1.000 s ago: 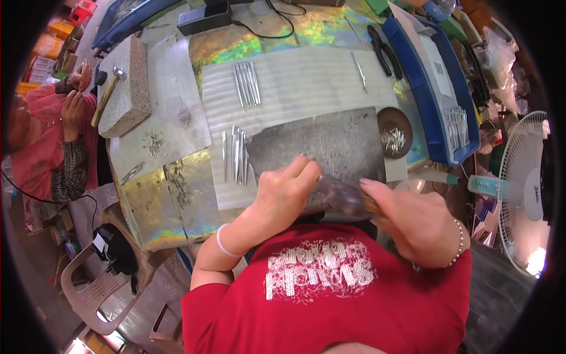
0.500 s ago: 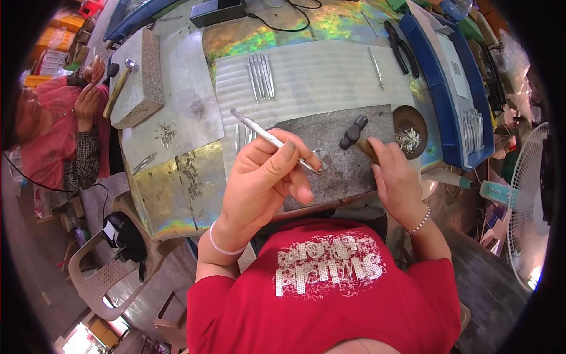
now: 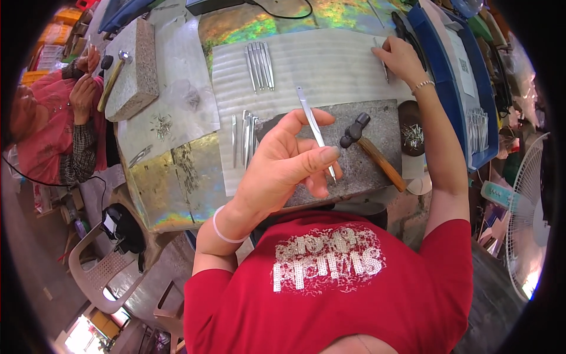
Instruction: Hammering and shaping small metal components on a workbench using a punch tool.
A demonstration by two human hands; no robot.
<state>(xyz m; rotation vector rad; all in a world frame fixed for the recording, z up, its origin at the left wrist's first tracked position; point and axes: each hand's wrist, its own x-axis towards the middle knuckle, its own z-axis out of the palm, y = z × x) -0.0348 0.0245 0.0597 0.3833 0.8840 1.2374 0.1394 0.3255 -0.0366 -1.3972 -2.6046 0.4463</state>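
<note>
My left hand (image 3: 274, 162) is raised over the near edge of a dark stone block and pinches a slim silver metal piece (image 3: 308, 112). The piece is flat at its upper end and narrows to a thin tip below. My right hand (image 3: 405, 61) is at the far right of the white foam sheet, its fingers closed around a thin silver pointed tool (image 3: 386, 72) lying there; the fingers partly cover it. On the stone block (image 3: 377, 112) lies a hammer (image 3: 377, 160) with a black head and wooden handle. Several similar silver pieces (image 3: 259, 66) lie in a row on the sheet.
A brown dish (image 3: 411, 112) of small metal bits stands right of the block. Black-handled pliers (image 3: 407, 32) lie beside the blue tray (image 3: 433, 65). More silver pieces (image 3: 247, 135) sit left of the block. At left, a co-worker's hands (image 3: 82, 91) are near a granite block (image 3: 132, 74).
My right hand has left the hammer handle and moved far forward to the thin tool. The piece in my left hand has turned more upright. The view has shifted slightly.
</note>
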